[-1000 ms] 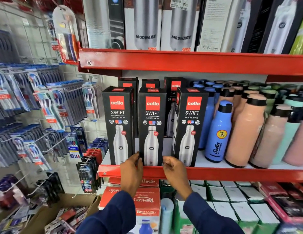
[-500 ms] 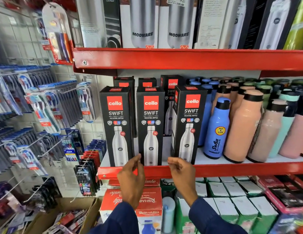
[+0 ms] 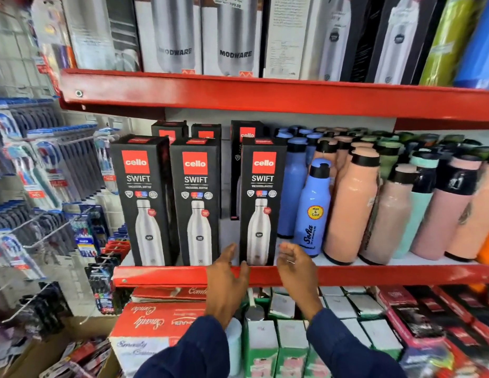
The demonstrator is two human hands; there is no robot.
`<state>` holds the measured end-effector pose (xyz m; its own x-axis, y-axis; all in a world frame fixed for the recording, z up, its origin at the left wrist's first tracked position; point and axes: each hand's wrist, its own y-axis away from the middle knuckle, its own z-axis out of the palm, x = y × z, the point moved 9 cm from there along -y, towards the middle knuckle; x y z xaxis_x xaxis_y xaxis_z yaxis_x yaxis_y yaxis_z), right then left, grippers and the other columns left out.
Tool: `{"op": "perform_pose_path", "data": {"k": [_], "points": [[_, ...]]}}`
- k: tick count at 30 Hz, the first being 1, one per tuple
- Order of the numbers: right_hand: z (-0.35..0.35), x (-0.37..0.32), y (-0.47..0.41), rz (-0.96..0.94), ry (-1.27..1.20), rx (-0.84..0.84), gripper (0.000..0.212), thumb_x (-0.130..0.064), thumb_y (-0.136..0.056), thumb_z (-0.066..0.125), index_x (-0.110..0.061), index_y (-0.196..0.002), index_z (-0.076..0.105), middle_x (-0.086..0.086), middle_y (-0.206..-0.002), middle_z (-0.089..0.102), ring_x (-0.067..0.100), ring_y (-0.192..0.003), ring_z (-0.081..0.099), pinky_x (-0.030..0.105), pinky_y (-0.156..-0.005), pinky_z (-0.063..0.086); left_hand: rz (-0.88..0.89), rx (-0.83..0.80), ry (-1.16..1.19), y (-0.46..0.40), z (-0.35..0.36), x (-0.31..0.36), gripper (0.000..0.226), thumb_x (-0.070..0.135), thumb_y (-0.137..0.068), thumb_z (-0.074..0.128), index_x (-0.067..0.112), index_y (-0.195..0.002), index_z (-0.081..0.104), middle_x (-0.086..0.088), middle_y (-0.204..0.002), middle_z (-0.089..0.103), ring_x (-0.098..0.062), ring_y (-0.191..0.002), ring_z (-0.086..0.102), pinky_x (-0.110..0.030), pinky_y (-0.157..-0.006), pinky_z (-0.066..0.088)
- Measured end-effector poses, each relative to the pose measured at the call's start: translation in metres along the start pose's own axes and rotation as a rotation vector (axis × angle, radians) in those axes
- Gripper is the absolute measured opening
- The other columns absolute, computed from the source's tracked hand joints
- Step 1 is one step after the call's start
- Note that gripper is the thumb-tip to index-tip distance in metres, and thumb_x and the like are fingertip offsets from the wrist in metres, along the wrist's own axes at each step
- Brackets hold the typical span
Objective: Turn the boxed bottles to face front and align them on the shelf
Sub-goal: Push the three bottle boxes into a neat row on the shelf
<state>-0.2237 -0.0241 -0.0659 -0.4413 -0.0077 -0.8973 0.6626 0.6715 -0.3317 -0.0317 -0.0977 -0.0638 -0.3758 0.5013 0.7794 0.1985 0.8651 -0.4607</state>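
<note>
Three Swift boxes at the shelf point(image 3: 161, 276) front edge, all facing front. Right box point(image 3: 261, 203) sits between the hands at its base — left hand point(image 3: 228, 276) and right hand point(image 3: 295, 268) both open, fingers spread, gripping nothing; contact unclear.

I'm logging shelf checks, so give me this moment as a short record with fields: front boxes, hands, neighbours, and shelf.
front boxes: three black boxes, left box, middle box, right box, all facing front at the shelf edge
gap: wider between middle and right than between left and middle
left hand: open, by the right box's lower left corner
right hand: open, just right of that box, not gripping
neighbours: blue bottle right of the boxes
shelf: red front lip
</note>
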Motion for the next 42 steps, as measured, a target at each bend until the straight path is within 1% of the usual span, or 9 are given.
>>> {"op": "perform_pose_path", "data": {"k": [3,6,9,12,14,17,22,34,42], "points": [[0.014,0.000,-0.008,-0.043,0.003,-0.172,0.037,0.000,-0.085,0.059,-0.010,-0.121,0.061,0.001,-0.110,0.069,0.008,-0.097,0.066,0.015,-0.088,0.053,-0.026,0.014,-0.044,-0.002,0.005,0.003,0.052,0.018,-0.092,0.064,0.007,-0.141,0.053,-0.010,-0.138,0.064,-0.023,-0.123,0.065,-0.019,-0.106,0.040],[0.016,-0.001,-0.014,-0.064,0.011,-0.206,0.033,0.002,-0.086,0.057,-0.006,-0.118,0.063,0.003,-0.102,0.069,-0.002,-0.085,0.063,0.003,-0.079,0.049,-0.048,0.025,-0.084,-0.005,0.007,0.002,0.052,0.022,-0.095,0.062,0.007,-0.143,0.052,-0.010,-0.140,0.063,-0.022,-0.125,0.064,-0.032,-0.110,0.047],[0.016,-0.001,-0.015,-0.083,0.035,-0.200,0.030,0.001,-0.087,0.057,-0.006,-0.115,0.066,-0.002,-0.095,0.068,0.006,-0.087,0.066,-0.005,-0.069,0.043,-0.071,0.022,-0.059,-0.007,0.007,0.004,0.048,0.021,-0.096,0.062,0.007,-0.140,0.055,-0.010,-0.137,0.065,-0.023,-0.125,0.064,-0.030,-0.109,0.048],[0.019,-0.001,-0.016,-0.095,0.026,-0.200,0.032,0.002,-0.086,0.057,-0.009,-0.115,0.068,-0.005,-0.096,0.071,-0.007,-0.082,0.066,-0.001,-0.073,0.047,-0.057,0.024,-0.068,-0.012,0.006,0.006,0.033,0.018,-0.095,0.063,0.009,-0.127,0.066,-0.007,-0.116,0.076,-0.023,-0.107,0.073,-0.026,-0.093,0.054],[0.022,-0.001,-0.015,-0.111,0.034,-0.211,0.032,0.002,-0.086,0.056,-0.011,-0.112,0.070,-0.007,-0.095,0.073,-0.012,-0.080,0.065,0.004,-0.077,0.051,-0.047,0.035,-0.051,-0.014,0.005,0.005,0.024,0.016,-0.094,0.063,0.011,-0.116,0.070,-0.004,-0.102,0.079,-0.018,-0.092,0.075,-0.035,-0.086,0.060],[0.024,0.000,-0.014,-0.118,0.055,-0.207,0.033,-0.002,-0.085,0.057,-0.013,-0.114,0.069,-0.002,-0.103,0.076,0.003,-0.092,0.070,0.024,-0.089,0.057,-0.033,0.064,-0.045,-0.015,0.000,0.009,0.021,0.011,-0.093,0.066,0.006,-0.112,0.073,-0.009,-0.097,0.080,-0.018,-0.085,0.073,-0.036,-0.083,0.061],[0.026,-0.001,-0.011,-0.109,0.093,-0.219,0.036,-0.001,-0.087,0.056,-0.013,-0.118,0.067,-0.003,-0.110,0.073,0.006,-0.099,0.068,0.022,-0.094,0.053,-0.015,0.071,-0.061,-0.016,-0.005,0.006,0.017,0.011,-0.093,0.066,0.009,-0.108,0.075,-0.005,-0.091,0.080,-0.010,-0.075,0.070,-0.030,-0.077,0.059],[0.033,0.001,-0.003,-0.083,0.063,-0.207,0.039,0.001,-0.086,0.055,-0.017,-0.118,0.068,-0.002,-0.113,0.074,0.004,-0.101,0.069,0.027,-0.096,0.054,-0.053,0.065,-0.007,-0.014,-0.014,-0.004,0.025,0.012,-0.093,0.067,0.002,-0.115,0.072,-0.010,-0.104,0.079,-0.004,-0.086,0.065,-0.013,-0.079,0.048],[0.034,0.003,-0.002,-0.041,0.046,-0.194,0.038,-0.001,-0.086,0.057,-0.016,-0.120,0.067,-0.001,-0.114,0.074,0.005,-0.102,0.068,0.030,-0.097,0.054,-0.062,0.050,-0.017,-0.012,-0.016,-0.003,0.029,0.015,-0.093,0.068,0.000,-0.117,0.070,-0.012,-0.107,0.078,-0.006,-0.087,0.066,-0.014,-0.081,0.048]]}}
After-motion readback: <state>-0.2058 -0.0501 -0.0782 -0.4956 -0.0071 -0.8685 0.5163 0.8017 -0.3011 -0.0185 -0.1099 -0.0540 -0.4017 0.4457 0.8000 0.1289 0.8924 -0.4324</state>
